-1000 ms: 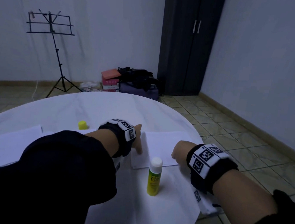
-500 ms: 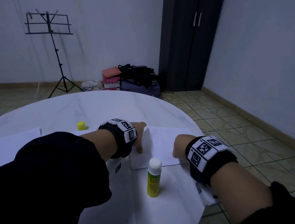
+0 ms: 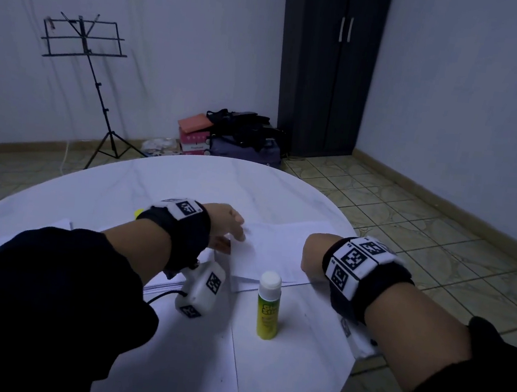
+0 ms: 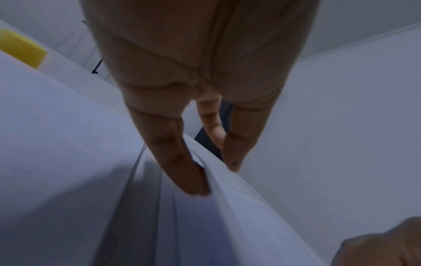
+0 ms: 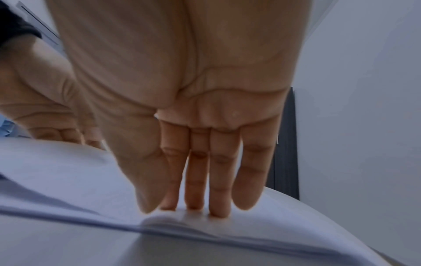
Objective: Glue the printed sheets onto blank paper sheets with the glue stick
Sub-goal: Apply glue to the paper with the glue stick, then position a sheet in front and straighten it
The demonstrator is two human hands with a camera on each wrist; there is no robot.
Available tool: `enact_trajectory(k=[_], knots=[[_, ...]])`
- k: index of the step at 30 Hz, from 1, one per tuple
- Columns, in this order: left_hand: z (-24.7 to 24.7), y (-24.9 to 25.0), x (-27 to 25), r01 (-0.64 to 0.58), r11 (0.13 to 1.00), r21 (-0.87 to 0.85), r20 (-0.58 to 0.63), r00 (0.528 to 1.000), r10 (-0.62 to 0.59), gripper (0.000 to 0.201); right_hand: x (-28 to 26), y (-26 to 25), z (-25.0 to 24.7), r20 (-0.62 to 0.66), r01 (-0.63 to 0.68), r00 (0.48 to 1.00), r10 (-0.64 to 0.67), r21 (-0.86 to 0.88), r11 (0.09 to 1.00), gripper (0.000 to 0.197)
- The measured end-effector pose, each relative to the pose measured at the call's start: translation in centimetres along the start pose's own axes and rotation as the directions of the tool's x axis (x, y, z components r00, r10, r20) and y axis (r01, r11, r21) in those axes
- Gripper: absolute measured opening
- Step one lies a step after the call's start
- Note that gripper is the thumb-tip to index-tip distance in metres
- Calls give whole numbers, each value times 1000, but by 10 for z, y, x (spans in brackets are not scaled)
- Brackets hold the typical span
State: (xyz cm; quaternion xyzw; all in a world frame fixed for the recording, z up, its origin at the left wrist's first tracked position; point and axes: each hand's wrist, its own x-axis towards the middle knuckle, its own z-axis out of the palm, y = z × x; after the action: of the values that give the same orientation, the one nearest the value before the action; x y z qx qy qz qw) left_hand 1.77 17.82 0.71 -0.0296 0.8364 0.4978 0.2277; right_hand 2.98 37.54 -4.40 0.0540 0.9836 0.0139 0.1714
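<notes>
We have both hands on a stack of white sheets (image 3: pixel 277 249) lying on the round white table (image 3: pixel 187 184), toward its 3 o'clock side. Our left hand (image 3: pixel 223 224) is at the stack's 9 o'clock edge, where in the left wrist view one of its fingers (image 4: pixel 182 162) runs along a raised fold of the top sheet (image 4: pixel 227 207) and another fingertip sits on the far side of that fold, so the hand looks to be pinching the paper edge, though the blur keeps us from being certain. Our right hand (image 3: pixel 315 254) is at the stack's 3 o'clock edge; the right wrist view shows its fingers (image 5: pixel 218 180) straight and held close together, the tips pressing down on the top sheet (image 5: pixel 68 171), with the edges of the layered sheets showing just below them. Whether any sheet bears print we cannot tell. The glue stick (image 3: pixel 267 306), yellow-green with a white top, stands upright at 6 o'clock of the stack, just beside its near edge, between our two forearms. Its yellow cap (image 3: pixel 137 213) lies on the table at 9 o'clock of the left wrist, mostly hidden behind the wristband, and shows as a yellow block (image 4: pixel 21 48) in the left wrist view. More white sheets (image 3: pixel 14 232) lie at the table's 9 o'clock side, and another sheet (image 3: pixel 199 366) lies at 6 o'clock near us. Beyond the table, at 12 o'clock, stand a music stand (image 3: pixel 84 44), a pile of bags and boxes (image 3: pixel 232 134), and a dark wardrobe (image 3: pixel 326 68).
</notes>
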Motion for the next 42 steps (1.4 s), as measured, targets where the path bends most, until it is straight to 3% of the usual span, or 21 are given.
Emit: enact_trajectory(k=[2,5,7,10,12,13,17,23,26,30,35,39,42], knots=[[1,-5,-3,43,999,-29,105,994,-40,20,-40,-7,-14,41,7,999,-6,-27,1000,30],[6,-9,-3,58,998,-39,151,987,-51,18,-39,-11,-15,35,-84,996,84,-12,996,35],[7,-12,2,67,994,-88,130,990,-55,28,-51,-12,-13,68,-37,997,36,10,999,40],[8,-10,2,84,979,-184,159,986,-55,17,-59,-9,-13,-45,84,996,-82,38,996,45],[8,-8,1,93,973,-212,180,982,-55,13,-57,-10,-10,-78,77,994,-74,37,996,54],[8,-8,1,95,971,-217,186,981,-54,13,-56,-13,-6,-78,60,995,-58,28,998,52],[6,-11,2,106,969,-222,199,978,-61,17,-54,-14,-1,-282,17,957,-73,-198,980,32],[-8,-13,-10,53,953,-298,150,989,-8,19,-57,-1,-12,-301,-115,953,44,-224,968,33],[-18,-15,-21,-5,930,-368,87,995,39,21,-66,3,-29,-266,-145,956,124,-61,988,32],[-30,-15,-45,-94,900,-426,17,994,112,28,-82,-3,-56,-288,-76,950,120,160,984,23],[-51,-18,-84,-195,890,-411,-27,979,202,43,-138,-25,-86,-332,4,933,137,391,921,42],[-71,-30,-117,-275,891,-360,-86,961,262,44,-177,-50,-94,-381,108,910,162,596,796,17],[-87,-47,-140,-311,903,-297,-160,948,274,34,-195,-61,-91,-465,245,865,189,720,649,10]])
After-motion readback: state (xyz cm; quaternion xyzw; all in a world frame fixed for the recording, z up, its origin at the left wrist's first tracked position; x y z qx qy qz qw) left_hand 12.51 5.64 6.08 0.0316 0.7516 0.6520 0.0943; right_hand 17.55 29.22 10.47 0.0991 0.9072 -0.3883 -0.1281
